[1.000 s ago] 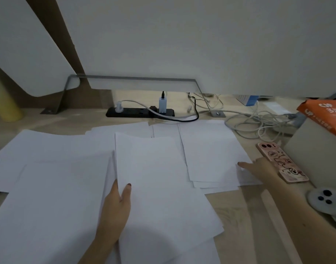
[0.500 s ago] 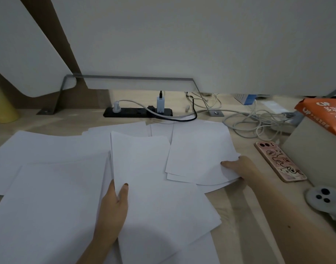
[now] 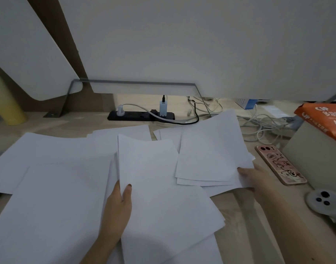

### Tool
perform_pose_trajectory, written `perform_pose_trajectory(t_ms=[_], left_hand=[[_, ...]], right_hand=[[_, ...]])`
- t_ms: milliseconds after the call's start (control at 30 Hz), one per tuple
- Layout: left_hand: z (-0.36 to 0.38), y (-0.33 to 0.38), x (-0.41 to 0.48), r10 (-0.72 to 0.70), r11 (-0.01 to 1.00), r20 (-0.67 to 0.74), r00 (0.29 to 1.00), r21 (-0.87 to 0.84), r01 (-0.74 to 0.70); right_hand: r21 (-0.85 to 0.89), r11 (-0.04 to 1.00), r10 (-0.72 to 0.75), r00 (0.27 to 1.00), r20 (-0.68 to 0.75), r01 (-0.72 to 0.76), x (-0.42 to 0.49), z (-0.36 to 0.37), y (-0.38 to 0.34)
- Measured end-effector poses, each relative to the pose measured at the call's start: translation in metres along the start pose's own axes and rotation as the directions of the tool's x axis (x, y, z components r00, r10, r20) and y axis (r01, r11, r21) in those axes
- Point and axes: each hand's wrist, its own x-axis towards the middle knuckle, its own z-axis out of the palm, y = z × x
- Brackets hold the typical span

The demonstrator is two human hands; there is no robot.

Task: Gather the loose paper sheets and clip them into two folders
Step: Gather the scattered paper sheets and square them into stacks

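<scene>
Item one, loose paper sheets: white, blank, spread over most of the near desk (image 3: 245, 225) in three groups. Middle stack (image 3: 153, 178): several sheets lying flat, fanned at the lower right corner, overlapping the groups on either side. My left hand (image 3: 118, 204) grips this stack at its left edge, thumb on top, fingers tucked out of sight beneath. Right bundle (image 3: 211, 149): a few sheets, edges uneven, its near edge lying over the middle stack, its far corner reaching toward the cables. My right hand (image 3: 253, 178) pinches this bundle at its lower right corner, thumb pressed on the top sheet, the other fingers hidden under the paper. Left group (image 3: 58, 178): large overlapping sheets flat on the desk, running off the left and bottom edges of the view, untouched by either hand. Item two, phone (image 3: 279, 164): pink cartoon case, face down, just beside my right hand. Item three, white controller (image 3: 323, 201): dark buttons, near the right edge of the desk. Item four, orange paper pack (image 3: 325, 117): resting on a pale box (image 3: 315, 159) at the far right. Item five, tangle of white cables (image 3: 262, 126): behind the right bundle. Item six, black power strip (image 3: 141, 115): at the back of the desk, plugs inserted. Item seven, yellow cylinder (image 3: 7, 103): far left, upright.
</scene>
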Motion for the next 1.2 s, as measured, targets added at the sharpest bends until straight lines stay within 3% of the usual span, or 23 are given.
perform_pose_trajectory(t_ms=[233, 433, 533, 700, 900, 1067, 1200], left_hand=[[-0.002, 0.008, -0.004, 0.003, 1.000, -0.064, 0.998, -0.031, -0.005], [-0.003, 0.009, -0.004, -0.013, 0.998, -0.044, 0.999, -0.063, 0.010], [-0.003, 0.013, -0.007, -0.013, 0.997, -0.025, 1.000, -0.082, 0.011], [-0.006, 0.015, -0.009, -0.002, 0.993, 0.010, 1.000, -0.122, 0.003], [-0.008, 0.022, -0.012, -0.059, 0.966, 0.069, 0.996, -0.247, 0.074], [-0.014, 0.030, -0.013, -0.031, 0.943, 0.053, 0.998, -0.329, 0.047], [-0.015, 0.028, -0.008, -0.110, 0.913, 0.076, 0.991, -0.387, 0.131]], right_hand=[[0.016, 0.976, -0.210, 0.956, -0.205, 0.218, -0.027, -0.028, -0.027], [0.123, 0.920, -0.330, 0.906, -0.265, 0.372, -0.053, -0.051, -0.059], [0.292, 0.895, -0.289, 0.937, -0.195, 0.337, -0.064, -0.058, -0.067], [0.535, 0.833, -0.225, 0.969, 0.101, 0.138, -0.076, -0.042, -0.059], [0.389, 0.917, -0.029, 0.957, 0.288, -0.089, -0.085, -0.001, -0.013], [0.173, 0.982, 0.002, 0.919, 0.394, -0.076, -0.094, 0.019, 0.017], [-0.075, 0.997, 0.049, 0.908, 0.416, -0.019, -0.094, 0.026, 0.030]])
